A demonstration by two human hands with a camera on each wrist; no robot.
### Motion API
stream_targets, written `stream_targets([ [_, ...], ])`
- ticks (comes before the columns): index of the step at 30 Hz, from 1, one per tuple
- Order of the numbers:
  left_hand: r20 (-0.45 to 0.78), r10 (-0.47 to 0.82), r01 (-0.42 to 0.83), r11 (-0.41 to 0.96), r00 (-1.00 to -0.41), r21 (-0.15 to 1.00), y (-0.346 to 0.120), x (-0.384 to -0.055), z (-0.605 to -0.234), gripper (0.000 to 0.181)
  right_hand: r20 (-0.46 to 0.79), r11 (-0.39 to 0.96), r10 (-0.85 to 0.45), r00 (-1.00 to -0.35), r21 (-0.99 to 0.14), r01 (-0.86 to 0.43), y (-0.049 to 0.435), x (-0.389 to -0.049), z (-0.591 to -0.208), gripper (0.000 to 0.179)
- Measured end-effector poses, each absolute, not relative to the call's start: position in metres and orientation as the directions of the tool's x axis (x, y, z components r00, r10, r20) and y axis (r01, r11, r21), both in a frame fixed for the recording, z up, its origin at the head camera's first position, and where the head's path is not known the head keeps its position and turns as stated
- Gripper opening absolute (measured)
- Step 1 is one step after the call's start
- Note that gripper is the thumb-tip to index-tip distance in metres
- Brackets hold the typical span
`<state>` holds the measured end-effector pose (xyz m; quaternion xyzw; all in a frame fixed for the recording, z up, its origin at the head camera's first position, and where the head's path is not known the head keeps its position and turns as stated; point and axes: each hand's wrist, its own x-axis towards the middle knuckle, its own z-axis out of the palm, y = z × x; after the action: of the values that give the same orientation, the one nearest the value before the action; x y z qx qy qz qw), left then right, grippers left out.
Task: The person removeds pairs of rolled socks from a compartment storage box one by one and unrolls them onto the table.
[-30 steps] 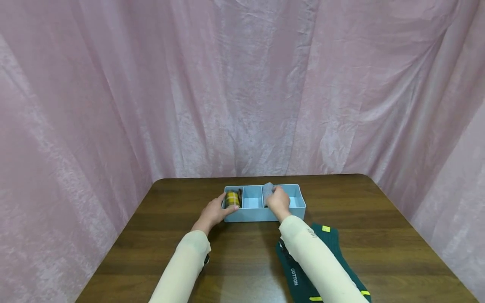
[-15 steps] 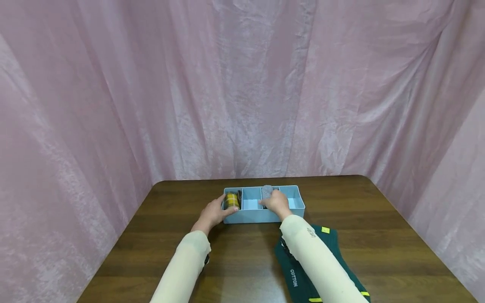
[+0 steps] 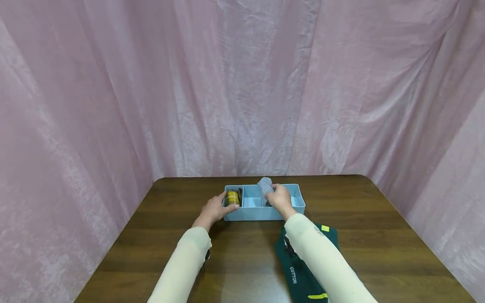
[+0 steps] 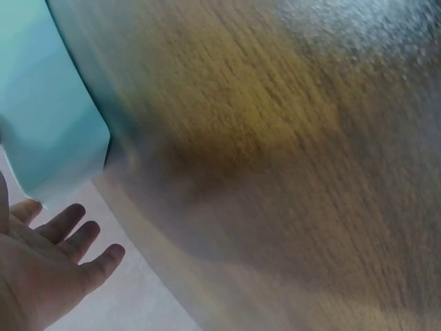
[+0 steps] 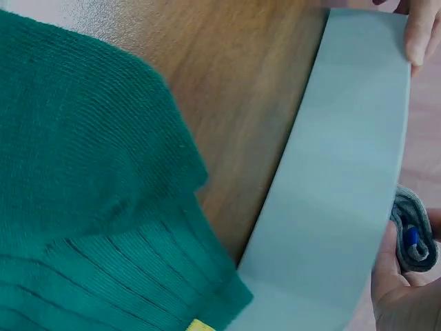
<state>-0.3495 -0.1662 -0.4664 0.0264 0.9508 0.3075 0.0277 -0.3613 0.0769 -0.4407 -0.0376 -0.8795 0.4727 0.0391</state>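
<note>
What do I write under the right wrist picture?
Right hand holds a grey roll by the blue box, near green knit cloth.

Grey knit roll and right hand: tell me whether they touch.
Touching. The right wrist view shows the right hand pinching the grey knit roll, with no gap between.

Light's pretty soft and even on my head cam, with the pink curtain (image 3: 242, 84) throwing back whitish patches and the brown table (image 3: 379, 240) reading darker. There's a pale glare low on the wood between my sleeves (image 3: 182, 263), plus faint shadow beside them. Left wrist view is the rough one: smeary wood, sparkly glare top right, a broad blurry shadow, my left hand (image 4: 45, 272) a bit soft. Right wrist's crisper (you can count ribs on the green sock (image 5: 89, 152)), though the blue box (image 5: 324, 165) looks bowed.
</note>
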Motion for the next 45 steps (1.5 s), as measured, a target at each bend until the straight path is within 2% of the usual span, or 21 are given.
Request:
stream_targets([
  [5, -0.011, 0.091, 0.069, 0.830, -0.996, 0.554, -0.164, -0.352, -0.463, 0.085, -0.004, 0.494, 0.093, -0.996, -0.868, 0.050, 0.079, -0.363, -0.434, 0.053],
  [11, 0.059, 0.124, 0.136, 0.823, -0.990, 0.552, -0.157, -0.354, -0.456, 0.070, -0.007, 0.443, 0.092, -0.996, -0.895, 0.047, 0.084, -0.363, -0.428, 0.053],
  [17, 0.217, 0.185, 0.281, 0.737, -0.959, 0.615, -0.135, -0.358, -0.443, 0.046, 0.017, 0.415, 0.075, -0.997, -0.910, 0.016, 0.084, -0.361, -0.418, 0.052],
  [21, 0.216, 0.250, 0.329, 0.653, -0.944, 0.683, -0.114, -0.357, -0.434, 0.037, 0.019, 0.345, 0.044, -0.999, -0.939, -0.003, 0.074, -0.355, -0.412, 0.051],
  [25, 0.175, 0.277, 0.312, 0.597, -0.945, 0.739, -0.103, -0.354, -0.430, 0.039, 0.031, 0.245, -0.005, -1.000, -0.969, -0.031, 0.066, -0.350, -0.410, 0.051],
  [32, 0.162, 0.207, 0.245, 0.479, -0.965, 0.843, -0.102, -0.353, -0.427, 0.048, 0.013, 0.119, -0.032, -0.999, -0.993, -0.016, 0.063, -0.345, -0.408, 0.043],
  [40, 0.169, 0.185, 0.237, 0.460, -0.968, 0.856, -0.105, -0.353, -0.428, 0.049, -0.031, 0.132, -0.016, -0.999, -0.991, 0.028, 0.064, -0.338, -0.407, 0.029],
  [45, 0.228, 0.135, 0.265, 0.495, -0.964, 0.827, -0.107, -0.350, -0.426, 0.048, -0.070, 0.156, -0.050, -0.996, -0.986, 0.061, 0.064, -0.333, -0.406, 0.030],
])
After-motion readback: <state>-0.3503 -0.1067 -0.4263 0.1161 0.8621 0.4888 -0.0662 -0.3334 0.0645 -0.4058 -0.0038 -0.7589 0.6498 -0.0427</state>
